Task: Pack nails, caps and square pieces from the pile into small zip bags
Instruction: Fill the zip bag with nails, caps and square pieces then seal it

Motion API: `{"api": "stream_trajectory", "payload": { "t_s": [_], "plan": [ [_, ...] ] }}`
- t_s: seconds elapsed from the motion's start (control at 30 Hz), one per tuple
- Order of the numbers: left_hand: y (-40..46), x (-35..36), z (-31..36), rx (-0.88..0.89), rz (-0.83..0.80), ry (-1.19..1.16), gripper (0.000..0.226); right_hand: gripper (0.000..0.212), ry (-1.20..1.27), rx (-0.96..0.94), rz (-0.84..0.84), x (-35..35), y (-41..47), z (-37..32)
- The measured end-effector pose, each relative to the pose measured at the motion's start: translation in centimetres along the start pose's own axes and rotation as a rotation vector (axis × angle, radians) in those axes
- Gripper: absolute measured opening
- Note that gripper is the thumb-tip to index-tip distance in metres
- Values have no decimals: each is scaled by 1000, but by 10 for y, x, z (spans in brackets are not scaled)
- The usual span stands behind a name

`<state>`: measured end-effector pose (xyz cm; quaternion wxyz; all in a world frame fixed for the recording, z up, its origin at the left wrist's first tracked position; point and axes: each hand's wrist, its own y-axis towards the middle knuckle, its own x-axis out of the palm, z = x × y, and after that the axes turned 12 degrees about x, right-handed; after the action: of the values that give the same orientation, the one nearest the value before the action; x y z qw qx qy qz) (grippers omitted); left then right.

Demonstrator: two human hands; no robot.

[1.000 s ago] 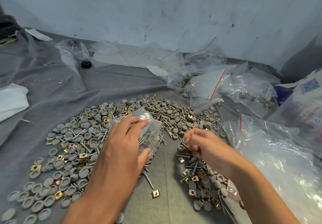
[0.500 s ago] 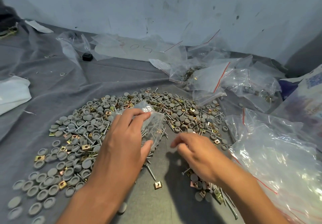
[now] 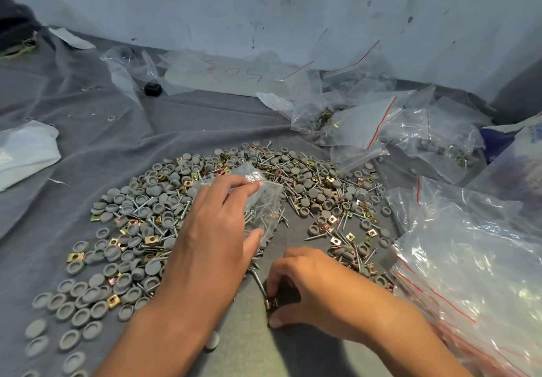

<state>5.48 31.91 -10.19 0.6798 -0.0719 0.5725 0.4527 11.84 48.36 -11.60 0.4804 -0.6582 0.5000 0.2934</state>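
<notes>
Caps (image 3: 96, 294), grey and round, spread over the lower left of the frame on a grey cloth (image 3: 88, 142), thinning toward the edge where they lie singly. Further right they mix with nails (image 3: 293, 205) and brass-coloured square pieces (image 3: 151, 239) into one pile (image 3: 308, 183) across the middle of the frame; that is where the task's stock lies, loose and within easy reach.

At centre the left hand (image 3: 211, 236) grips a small zip bag (image 3: 261, 200), fingers over its upper edge and thumb against its lower side. Nails show through the plastic. The mouth seems to be held facing right, probably so the other hand can feed it without the bag being set down.

Below and right of it the right hand (image 3: 311, 288) reaches down to the cloth in the lower middle, fingertips and thumb pinching a lone square piece (image 3: 271, 303) that lies beside a stray nail (image 3: 259, 281). I judge this a pick of one item for the held bag.

Filled bags (image 3: 366, 124) lie in the upper right, out of the working space, and a large plastic bag (image 3: 469, 259) covers the right edge.
</notes>
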Motion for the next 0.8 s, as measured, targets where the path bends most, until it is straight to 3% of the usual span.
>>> {"api": "stream_trajectory", "payload": {
  "t_s": [0.13, 0.23, 0.3, 0.37, 0.47, 0.57, 0.63, 0.73, 0.8],
  "plan": [
    [0, -1, 0, -3, -9, 0, 73, 18, -56, -69, 88, 1, -4, -3],
    [1, 0, 1, -3, -14, 4, 74, 16, 81, -51, 60, -6, -1, 5],
    [1, 0, 1, -2, -19, 5, 74, 18, 343, 47, -2, -14, 5, 20],
    [1, 0, 1, -3, -22, 7, 74, 16, 758, 125, -112, -21, 11, 37],
    [1, 1, 1, -1, -20, 6, 75, 17, 1334, 101, -300, -28, 17, 61],
    [1, 1, 1, 5, -13, 6, 76, 23, 1572, 111, -272, -34, 22, 73],
    [1, 1, 1, 7, -11, 3, 76, 24, 1418, 195, -125, -35, 25, 76],
    [1, 0, 2, 10, -6, -4, 75, 34, 737, 359, 208, -28, 28, 80],
    [1, 0, 2, 7, -10, -2, 75, 24, 393, 422, 352, -21, 29, 80]
  ]
}}
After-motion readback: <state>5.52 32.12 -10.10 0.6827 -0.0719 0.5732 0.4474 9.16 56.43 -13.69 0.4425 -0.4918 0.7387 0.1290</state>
